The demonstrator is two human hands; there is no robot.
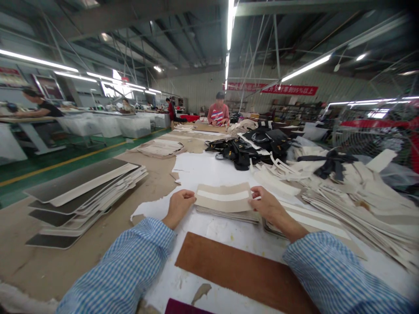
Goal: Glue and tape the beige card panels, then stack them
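A beige fabric piece with a white stripe (pixel 224 197) is held at both short ends above a small stack of like pieces (pixel 229 213). My left hand (pixel 178 207) grips its left edge. My right hand (pixel 266 205) grips its right edge, fingers curled over the top. Both sleeves are blue-checked. The stack lies on white paper (pixel 203 172) covering the long worktable.
A brown board (pixel 242 272) lies just in front of my arms. Grey-and-white panels (pixel 81 192) are stacked at left, heaps of beige striped pieces (pixel 353 205) at right, black bags (pixel 248 148) further back. A person (pixel 218 112) works at the table's far end; others sit at left.
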